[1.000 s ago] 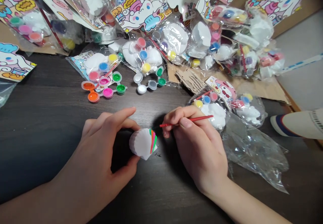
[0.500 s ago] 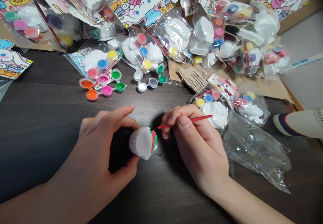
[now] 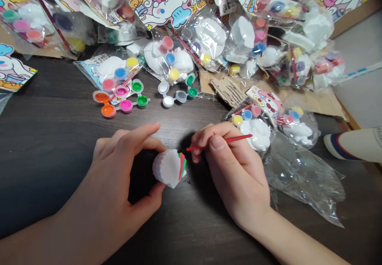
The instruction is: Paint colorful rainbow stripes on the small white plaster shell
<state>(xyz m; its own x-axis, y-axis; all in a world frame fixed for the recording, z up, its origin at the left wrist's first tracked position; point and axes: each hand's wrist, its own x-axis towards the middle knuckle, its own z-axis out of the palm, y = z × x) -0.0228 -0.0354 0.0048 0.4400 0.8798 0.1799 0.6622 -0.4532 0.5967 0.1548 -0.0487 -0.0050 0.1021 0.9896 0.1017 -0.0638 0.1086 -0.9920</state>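
Shell (image 3: 167, 170): between your left hand (image 3: 112, 179)'s thumb and finger
Brush (image 3: 238, 138): in your right hand (image 3: 237, 173), right of the shell, tip at its far-right edge
Left pot strip (image 3: 125, 106): on the tabletop (image 3: 179, 233), behind and left of the shell
Other pot strip (image 3: 180, 96): behind the shell
Bagged kits (image 3: 212, 36): heaped farther behind the shell
Clear wrapper (image 3: 304, 181): right of the shell, past your right hand
Cup (image 3: 355, 147): far right of the shell

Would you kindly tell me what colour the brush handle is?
The brush handle is red, seen best in the head view.
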